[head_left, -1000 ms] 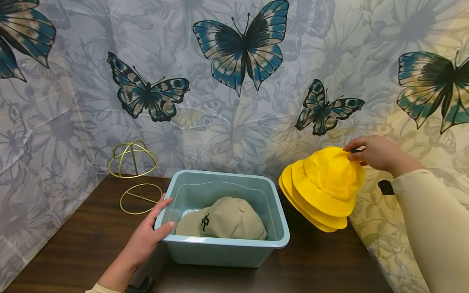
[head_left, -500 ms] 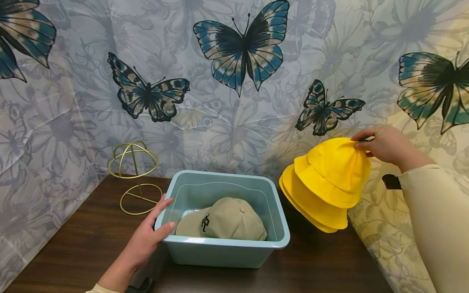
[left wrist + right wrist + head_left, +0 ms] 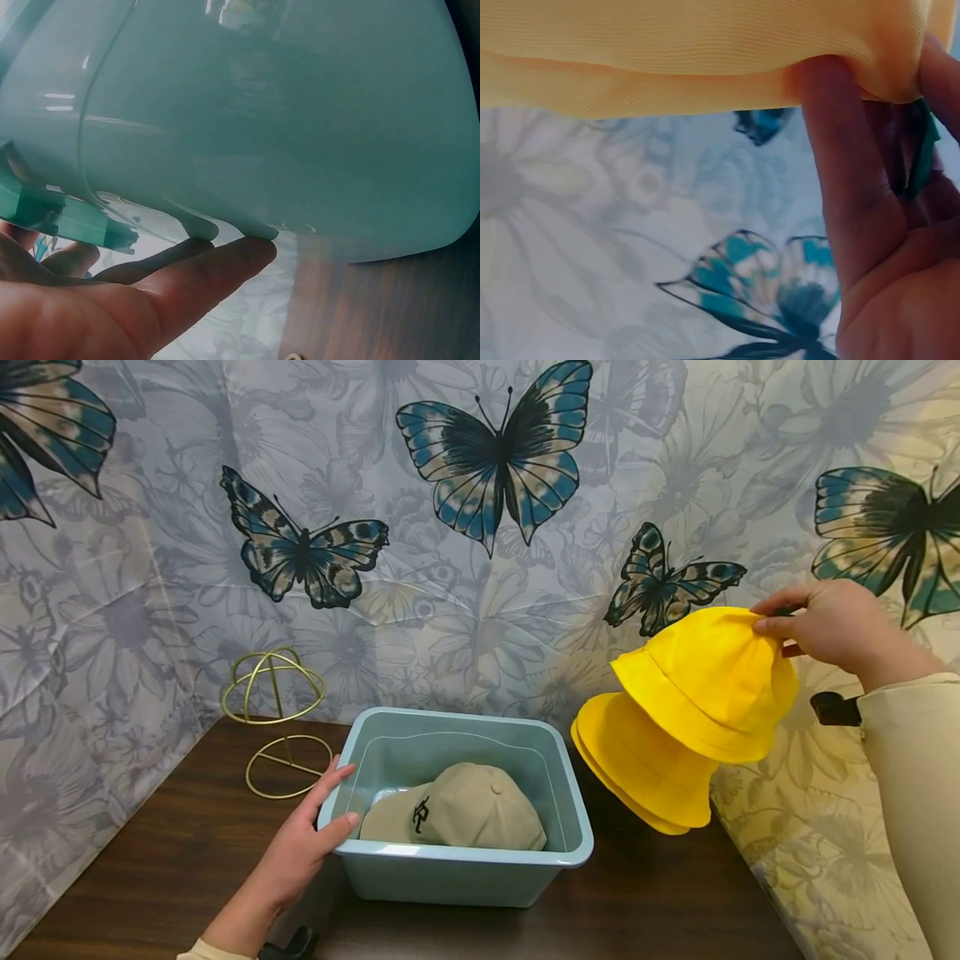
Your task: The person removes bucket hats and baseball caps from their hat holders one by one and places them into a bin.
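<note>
While the person's left hand (image 3: 296, 852) steadies the rim of a light blue, rectangular plastic bin (image 3: 442, 881), their right hand (image 3: 843, 627) holds up a bright yellow cloth bucket hat (image 3: 705, 681) over on the right side. The right hand has thumb and fingertips pinched together on the top of the crown. The hat tilts, its brim facing down and to the left. Directly below it is a stack of matching yellow bucket hats (image 3: 637, 756), nested together and leaning the same way, at least two brims showing. The upper hat overlaps the stack from here; I cannot tell whether they touch.

The left hand straddles the bin's left edge, only partly open: thumb and a finger reach over the rim, while other fingertips press against the outer wall, as the left wrist view shows. Inside the bin lies a beige baseball cap (image 3: 472, 806) with dark stitched lettering, its bill to the left.

Behind the left hand stands a gold wire hat stand (image 3: 276, 689) with a round base. The bin and stand rest on a dark brown wood bench (image 3: 150, 860). Behind hangs a pale floral fabric backdrop (image 3: 337, 435) printed with large teal and black butterflies (image 3: 498, 456).
</note>
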Available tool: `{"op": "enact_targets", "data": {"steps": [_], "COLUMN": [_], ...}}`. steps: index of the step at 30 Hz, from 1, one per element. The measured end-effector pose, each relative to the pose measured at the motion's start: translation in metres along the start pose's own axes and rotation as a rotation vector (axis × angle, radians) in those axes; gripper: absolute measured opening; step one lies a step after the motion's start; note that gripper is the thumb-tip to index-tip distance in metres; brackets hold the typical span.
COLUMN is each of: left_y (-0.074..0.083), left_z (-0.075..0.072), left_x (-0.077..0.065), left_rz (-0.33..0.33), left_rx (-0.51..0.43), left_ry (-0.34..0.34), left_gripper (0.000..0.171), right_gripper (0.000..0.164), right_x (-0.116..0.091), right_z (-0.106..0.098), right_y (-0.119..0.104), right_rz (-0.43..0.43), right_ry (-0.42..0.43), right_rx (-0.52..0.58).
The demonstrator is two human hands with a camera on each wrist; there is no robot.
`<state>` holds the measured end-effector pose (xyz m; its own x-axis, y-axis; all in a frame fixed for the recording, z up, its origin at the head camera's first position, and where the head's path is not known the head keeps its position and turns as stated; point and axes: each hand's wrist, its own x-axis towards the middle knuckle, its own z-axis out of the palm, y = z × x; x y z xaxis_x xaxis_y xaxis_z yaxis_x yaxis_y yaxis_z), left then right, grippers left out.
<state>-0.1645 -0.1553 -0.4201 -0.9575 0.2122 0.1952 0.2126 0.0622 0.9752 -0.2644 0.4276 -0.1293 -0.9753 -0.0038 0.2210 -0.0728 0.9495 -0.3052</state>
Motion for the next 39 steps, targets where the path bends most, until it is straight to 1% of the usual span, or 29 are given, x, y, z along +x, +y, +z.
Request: {"op": "enact_targets", "data": {"steps": [3,8,14,18,23,29,33,39], "left_y": [0.001,0.001,0.001,0.0,-0.001,-0.002,-0.001,-0.002], "left_z": [0.0,0.001,0.001,0.001,0.001,0.0,0.0,0.0], "left_x": [0.0,0.0,-0.001,-0.001,-0.001,0.0,-0.001,0.0], "left_rz": [-0.001,0.007,0.018,0.017,0.022,0.022,0.016,0.015], "left_rx": [0.001,0.0,0.0,-0.001,-0.006,-0.001,0.001,0.013], "left_ry": [0.002,0.005,0.008,0.008,0.007,0.009,0.007,0.003], "left_gripper": [0.061,0.061,0.061,0.061,0.061,0.061,0.062,0.062], "right_gripper": [0.051,0.048,0.047,0.052,0.053,0.046,0.045,0.045], "right_x": [-0.001,0.0,-0.006,-0.014,-0.022,-0.024,-0.027,-0.032], "right_z": [-0.009,-0.017,-0.022,-0.024,-0.024,-0.014,-0.005,0.01], "right_y": [-0.007,-0.023,-0.06,-0.087,-0.117,-0.151,-0.17,-0.192], "right_rz": [0.025,0.043,0.052,0.057,0.016,-0.031,-0.019,-0.002], "right_ry": [0.012,0.012,0.031,0.045,0.018,-0.021,-0.058,-0.116], "right_rx": [-0.014,0.019,0.073,0.088,0.122,0.167,0.235,0.345]}}
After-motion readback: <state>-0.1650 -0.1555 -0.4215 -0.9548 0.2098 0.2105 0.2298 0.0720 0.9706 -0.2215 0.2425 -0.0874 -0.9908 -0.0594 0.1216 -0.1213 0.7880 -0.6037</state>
